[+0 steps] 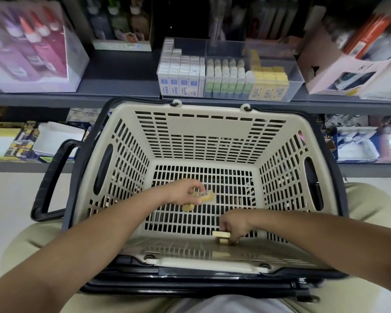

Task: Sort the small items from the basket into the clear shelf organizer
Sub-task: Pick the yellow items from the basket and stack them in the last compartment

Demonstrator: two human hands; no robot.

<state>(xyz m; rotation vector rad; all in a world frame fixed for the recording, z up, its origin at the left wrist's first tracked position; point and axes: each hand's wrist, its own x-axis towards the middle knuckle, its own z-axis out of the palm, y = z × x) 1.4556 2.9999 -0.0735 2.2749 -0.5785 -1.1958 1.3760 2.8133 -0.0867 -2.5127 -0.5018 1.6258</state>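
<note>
Left grip (185,192): fingers and thumb pinch one yellow box (207,195). Barcode face up, long axis roughly left-right, free end sticking out right of the grip.

Second yellow box (188,207) pokes out just under the same grip on the near side, long axis also about left-right. Can't tell if it's held or lying loose.

Right grip (235,224): fingertips clamped on a pale box (221,234). Long axis left-right, free end pointing left of the grip. A lower pale box (224,241) sits directly beneath it, touching. It's partly hidden, so orientation is unclear.

Count in the basket (212,127): four boxes visible, two at each grip. All are down on the slotted floor area, the right pair against the near wall.

Beyond both grips, past the far rim: clear organizer (297,71) on the shelf (122,91), three compartments. Left holds white-and-blue boxes (178,82), middle green-labelled tubes (226,84), right yellow boxes (270,86) standing upright, three in the front row.
</note>
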